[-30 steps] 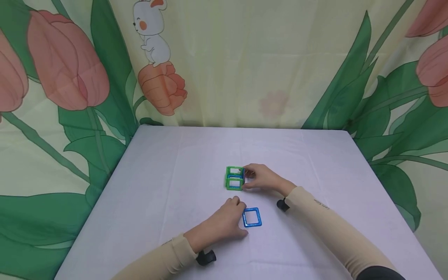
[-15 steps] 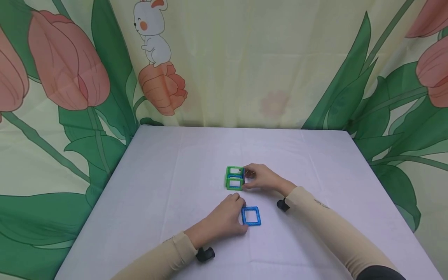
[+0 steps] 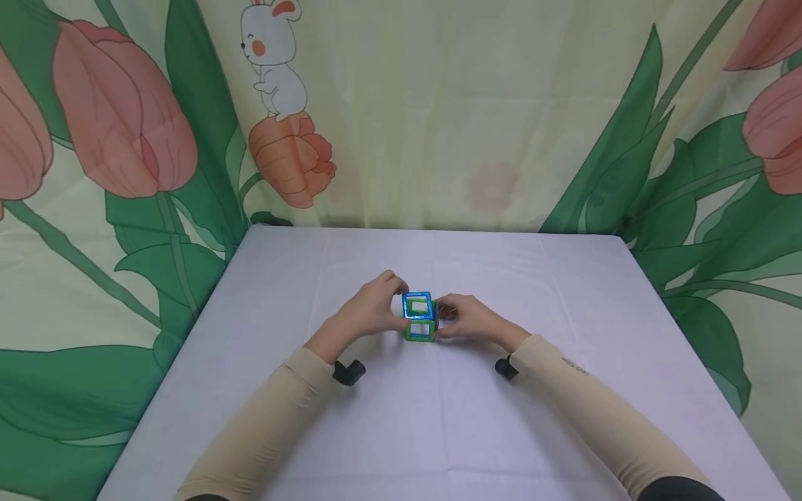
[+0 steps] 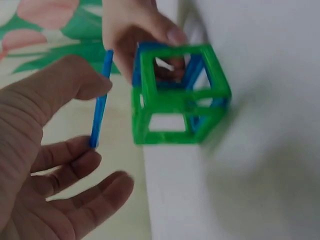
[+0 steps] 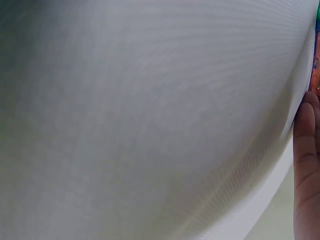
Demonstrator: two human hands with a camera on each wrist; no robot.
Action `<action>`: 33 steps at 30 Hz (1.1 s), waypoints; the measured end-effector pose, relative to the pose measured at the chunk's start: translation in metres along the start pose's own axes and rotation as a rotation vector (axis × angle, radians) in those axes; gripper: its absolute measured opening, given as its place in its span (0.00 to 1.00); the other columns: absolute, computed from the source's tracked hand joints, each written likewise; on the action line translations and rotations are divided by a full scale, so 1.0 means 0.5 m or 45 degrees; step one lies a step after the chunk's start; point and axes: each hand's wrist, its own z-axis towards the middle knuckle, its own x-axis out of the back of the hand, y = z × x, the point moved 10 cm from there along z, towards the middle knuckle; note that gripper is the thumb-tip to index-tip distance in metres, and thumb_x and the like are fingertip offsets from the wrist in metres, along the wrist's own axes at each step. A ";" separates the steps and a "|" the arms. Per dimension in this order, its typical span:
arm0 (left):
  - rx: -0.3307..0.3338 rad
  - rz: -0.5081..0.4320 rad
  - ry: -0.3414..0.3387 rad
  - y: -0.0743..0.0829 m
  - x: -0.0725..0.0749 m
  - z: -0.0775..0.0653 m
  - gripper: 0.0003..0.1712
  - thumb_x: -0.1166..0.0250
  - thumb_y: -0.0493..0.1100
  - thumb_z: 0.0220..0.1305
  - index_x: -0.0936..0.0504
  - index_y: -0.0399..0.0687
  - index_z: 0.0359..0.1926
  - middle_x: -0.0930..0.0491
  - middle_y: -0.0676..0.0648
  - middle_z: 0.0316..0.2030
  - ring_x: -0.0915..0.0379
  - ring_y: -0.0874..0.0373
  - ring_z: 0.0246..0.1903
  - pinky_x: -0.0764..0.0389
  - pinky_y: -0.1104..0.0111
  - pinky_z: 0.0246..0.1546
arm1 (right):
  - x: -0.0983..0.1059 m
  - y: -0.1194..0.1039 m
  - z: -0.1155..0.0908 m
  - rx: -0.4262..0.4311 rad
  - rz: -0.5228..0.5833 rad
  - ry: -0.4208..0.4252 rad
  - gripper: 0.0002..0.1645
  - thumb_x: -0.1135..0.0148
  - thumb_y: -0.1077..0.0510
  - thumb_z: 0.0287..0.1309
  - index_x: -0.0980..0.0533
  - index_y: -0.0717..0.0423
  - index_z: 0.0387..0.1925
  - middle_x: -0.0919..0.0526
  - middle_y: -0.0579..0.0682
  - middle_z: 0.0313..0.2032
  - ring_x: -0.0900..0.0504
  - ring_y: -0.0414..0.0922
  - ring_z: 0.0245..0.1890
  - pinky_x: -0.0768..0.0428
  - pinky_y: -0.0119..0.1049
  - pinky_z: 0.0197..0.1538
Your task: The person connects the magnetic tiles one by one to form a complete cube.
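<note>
My left hand (image 3: pixel 370 306) pinches a blue square magnetic tile (image 4: pixel 99 117) by its edges, thumb on one side and fingertips on the other. In the left wrist view the tile is seen edge-on, apart from the cube. In the head view it overlaps the top of a box of green and blue magnetic tiles (image 4: pixel 167 102), whose upper side is open. My right hand (image 3: pixel 473 320) holds this box at its right side, thumb near the front corner and fingers behind. The right wrist view shows only fingers of that hand beside an orange piece (image 5: pixel 316 75) at the edge.
A white cloth covers the table (image 3: pixel 551 278). Behind it hangs a curtain (image 3: pixel 426 139) printed with tulips and a rabbit. Small black wrist cameras, such as the left one (image 3: pixel 349 373), stick out below both wrists.
My left hand has picked up the blue tile from the table and carried it forward, over the box. The right hand has stayed in place at the box.
</note>
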 end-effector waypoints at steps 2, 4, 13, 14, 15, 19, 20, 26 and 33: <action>0.017 -0.019 -0.036 -0.016 -0.005 0.013 0.32 0.21 0.49 0.53 0.21 0.42 0.56 0.23 0.44 0.54 0.23 0.49 0.53 0.18 0.58 0.56 | 0.000 -0.001 -0.001 -0.001 0.011 0.001 0.39 0.19 0.50 0.51 0.22 0.60 0.62 0.15 0.50 0.49 0.18 0.46 0.49 0.18 0.45 0.58; 0.016 -0.049 -0.065 -0.026 -0.014 0.022 0.31 0.21 0.49 0.54 0.21 0.42 0.56 0.23 0.43 0.54 0.23 0.49 0.53 0.18 0.59 0.56 | 0.000 -0.002 -0.001 0.000 0.022 -0.001 0.38 0.19 0.50 0.51 0.22 0.60 0.62 0.15 0.50 0.49 0.18 0.45 0.49 0.18 0.45 0.59; -0.003 -0.122 -0.098 -0.041 -0.041 0.034 0.31 0.22 0.47 0.56 0.21 0.40 0.57 0.23 0.43 0.53 0.22 0.50 0.54 0.17 0.63 0.55 | 0.001 -0.003 0.000 -0.008 0.002 -0.003 0.39 0.20 0.49 0.52 0.23 0.60 0.63 0.16 0.50 0.49 0.18 0.46 0.50 0.19 0.45 0.59; -0.009 -0.140 -0.097 -0.040 -0.042 0.035 0.31 0.22 0.46 0.56 0.21 0.40 0.57 0.23 0.44 0.54 0.22 0.50 0.54 0.17 0.63 0.55 | 0.001 -0.002 0.000 -0.011 0.002 -0.004 0.39 0.20 0.49 0.52 0.23 0.61 0.63 0.16 0.50 0.49 0.18 0.46 0.50 0.19 0.45 0.59; -0.014 -0.157 -0.099 -0.040 -0.044 0.035 0.30 0.22 0.46 0.56 0.21 0.40 0.58 0.24 0.44 0.54 0.23 0.50 0.54 0.17 0.64 0.55 | 0.001 -0.001 0.000 -0.014 0.001 -0.004 0.39 0.20 0.50 0.52 0.23 0.61 0.63 0.16 0.50 0.49 0.19 0.46 0.50 0.19 0.45 0.59; -0.038 -0.216 -0.116 -0.039 -0.050 0.039 0.31 0.22 0.44 0.57 0.21 0.41 0.59 0.24 0.46 0.55 0.23 0.51 0.55 0.18 0.65 0.56 | 0.000 0.001 -0.001 -0.014 0.002 -0.006 0.38 0.20 0.50 0.52 0.22 0.60 0.61 0.16 0.50 0.49 0.19 0.46 0.49 0.19 0.44 0.59; -0.040 -0.226 -0.121 -0.038 -0.051 0.038 0.31 0.22 0.43 0.57 0.21 0.41 0.60 0.24 0.45 0.55 0.23 0.51 0.55 0.18 0.65 0.57 | 0.000 0.000 -0.001 -0.012 0.003 -0.006 0.37 0.20 0.51 0.52 0.22 0.60 0.61 0.16 0.50 0.49 0.19 0.46 0.49 0.19 0.44 0.59; -0.035 -0.243 -0.135 -0.042 -0.057 0.039 0.32 0.22 0.43 0.57 0.23 0.40 0.61 0.24 0.44 0.57 0.22 0.50 0.54 0.17 0.64 0.56 | 0.001 -0.004 -0.001 -0.011 -0.006 -0.006 0.35 0.20 0.50 0.52 0.21 0.59 0.59 0.17 0.49 0.47 0.19 0.45 0.49 0.19 0.44 0.58; -0.017 -0.259 -0.142 -0.048 -0.065 0.042 0.33 0.21 0.42 0.56 0.24 0.40 0.61 0.22 0.44 0.57 0.22 0.53 0.53 0.18 0.65 0.56 | 0.002 -0.005 -0.003 -0.015 -0.001 -0.006 0.35 0.20 0.50 0.52 0.21 0.59 0.59 0.17 0.49 0.47 0.19 0.45 0.48 0.19 0.44 0.59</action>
